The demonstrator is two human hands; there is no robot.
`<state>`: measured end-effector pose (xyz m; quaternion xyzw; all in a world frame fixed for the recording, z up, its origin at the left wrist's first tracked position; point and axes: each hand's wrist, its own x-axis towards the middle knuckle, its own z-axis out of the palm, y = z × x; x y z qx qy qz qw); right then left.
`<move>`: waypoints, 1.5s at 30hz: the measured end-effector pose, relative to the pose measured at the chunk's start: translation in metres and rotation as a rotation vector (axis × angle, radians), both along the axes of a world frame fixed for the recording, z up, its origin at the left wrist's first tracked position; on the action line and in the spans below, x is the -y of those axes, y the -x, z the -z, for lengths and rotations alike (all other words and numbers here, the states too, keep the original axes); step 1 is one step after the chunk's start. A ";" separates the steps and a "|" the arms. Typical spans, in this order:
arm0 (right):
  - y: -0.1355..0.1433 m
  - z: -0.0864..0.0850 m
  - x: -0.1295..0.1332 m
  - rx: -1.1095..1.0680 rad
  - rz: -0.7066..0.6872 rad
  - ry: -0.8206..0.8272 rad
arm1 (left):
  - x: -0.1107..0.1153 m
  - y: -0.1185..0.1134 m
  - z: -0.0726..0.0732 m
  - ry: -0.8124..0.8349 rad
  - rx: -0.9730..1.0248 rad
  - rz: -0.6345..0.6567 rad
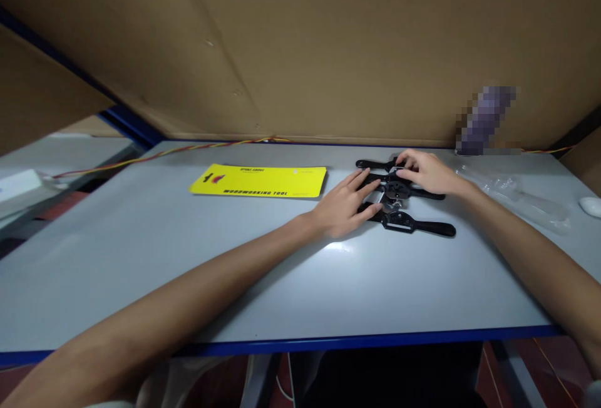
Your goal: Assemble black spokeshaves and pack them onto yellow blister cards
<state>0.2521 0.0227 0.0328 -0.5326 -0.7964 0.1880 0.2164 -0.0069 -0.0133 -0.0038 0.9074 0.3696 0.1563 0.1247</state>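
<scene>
Plainly, the person's left hand (345, 208) is lying open, its fingers spreading over the left ends of the black spokeshaves (399, 221) on the grey table (282, 283). The right hand (429, 171) is bending over the rear ones, thumb and fingers curving close together; from where I'm standing they are hiding their own contact, so I cannot tell whether they are gripping anything. The spokeshaves are lying one behind another, to the right of the yellow card (260, 181), their handles pointing sideways.

Handling these well is calling, to my mind, for a light left hand steadying the handles while the right fingers are working by handle or body and staying off any blade edge. The rear ones are sitting so close that a careless tug could be dragging a neighbour askew.

Counting up, I'm making out two hands, at least three spokeshaves, one yellow card, one spread of clear plastic wrapping (530, 201), one rounded white object (590, 206) and one blurred purple shape (488, 120) leaning at the back.
</scene>
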 end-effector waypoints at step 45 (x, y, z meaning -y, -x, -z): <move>0.044 -0.028 -0.006 0.611 0.268 0.078 | -0.007 -0.008 -0.007 0.095 -0.055 -0.134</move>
